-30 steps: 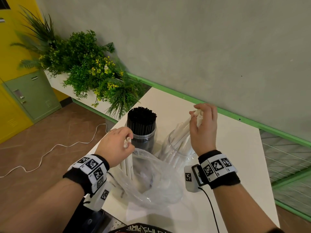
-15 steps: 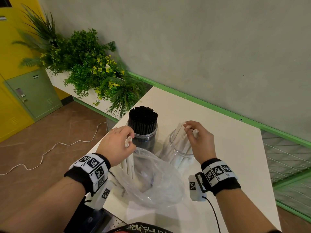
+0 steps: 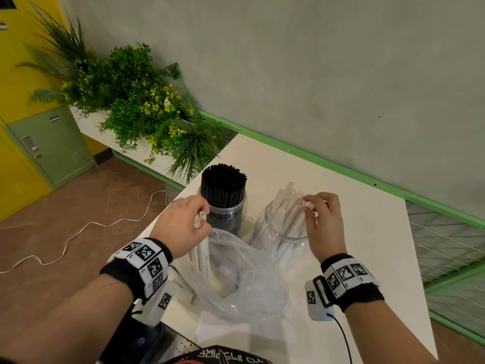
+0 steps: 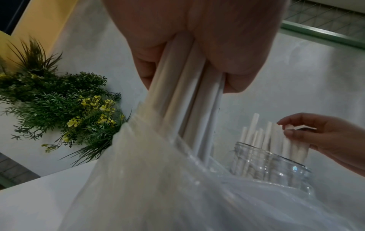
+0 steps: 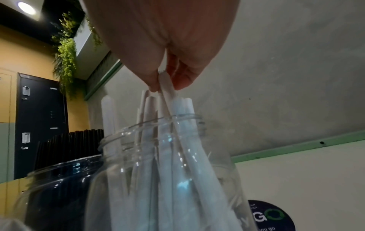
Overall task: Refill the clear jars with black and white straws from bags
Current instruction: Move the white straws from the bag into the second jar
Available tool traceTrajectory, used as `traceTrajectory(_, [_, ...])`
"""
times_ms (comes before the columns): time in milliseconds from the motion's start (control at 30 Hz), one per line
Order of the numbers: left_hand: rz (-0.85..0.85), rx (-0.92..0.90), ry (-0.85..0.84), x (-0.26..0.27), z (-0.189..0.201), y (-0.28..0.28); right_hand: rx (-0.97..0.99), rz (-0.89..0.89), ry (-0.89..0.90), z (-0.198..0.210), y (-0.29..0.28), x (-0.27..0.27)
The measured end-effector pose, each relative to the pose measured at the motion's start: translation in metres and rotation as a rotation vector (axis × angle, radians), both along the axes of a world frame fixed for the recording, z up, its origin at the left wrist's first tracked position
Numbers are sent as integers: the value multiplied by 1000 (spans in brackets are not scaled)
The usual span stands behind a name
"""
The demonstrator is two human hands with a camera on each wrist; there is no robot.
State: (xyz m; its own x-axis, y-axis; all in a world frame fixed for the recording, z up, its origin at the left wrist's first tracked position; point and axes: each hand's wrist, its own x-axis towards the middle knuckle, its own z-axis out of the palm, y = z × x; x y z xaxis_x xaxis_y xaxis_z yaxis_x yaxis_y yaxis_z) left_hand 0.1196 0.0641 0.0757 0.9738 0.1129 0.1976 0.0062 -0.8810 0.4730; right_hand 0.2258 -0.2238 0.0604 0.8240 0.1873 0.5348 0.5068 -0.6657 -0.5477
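Two clear jars stand on the white table (image 3: 367, 232). The left jar (image 3: 225, 214) is packed with black straws (image 3: 223, 185). The right jar (image 3: 278, 232) holds several white straws (image 3: 286, 206) leaning left. My right hand (image 3: 312, 208) is over that jar and pinches the top of a white straw (image 5: 168, 84) standing in it. My left hand (image 3: 202, 219) grips a small bunch of white straws (image 4: 189, 93) upright, their lower ends inside a clear plastic bag (image 3: 236, 279) in front of the jars.
A planter of green plants with yellow flowers (image 3: 136, 106) sits beyond the table's left corner. A grey wall with a green rail (image 3: 341, 166) runs behind the table. A white cable (image 3: 78, 232) lies on the brown floor at left.
My right hand has come down from above the jar, lowering white straws into it, and now pinches one at the rim. The left hand has stayed put with its bunch.
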Motion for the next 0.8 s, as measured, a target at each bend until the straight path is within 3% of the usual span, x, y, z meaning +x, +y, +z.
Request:
traceTrajectory(133, [4,-1,2,-1,1,-1,-83,-69,-165,13,5,-9])
traceTrajectory(200, [4,-1,2,-1,2,-1,-129,25,-237,17,13,-17])
traceTrajectory(300, [5,-6,6,-1,4,-2,-248,200,-98,16,24,-22])
traceTrajectory(367, [2,-10,1,-1,4,-2,-288,217,6,12,28,-19])
traceTrajectory(667, [-5,-22,-21,-2,3,0,82,-49,20,47,-2,-8])
traceTrajectory(800, [-7,-27,-22,-1,3,-1,-60,-3,-13,31,-14,-5])
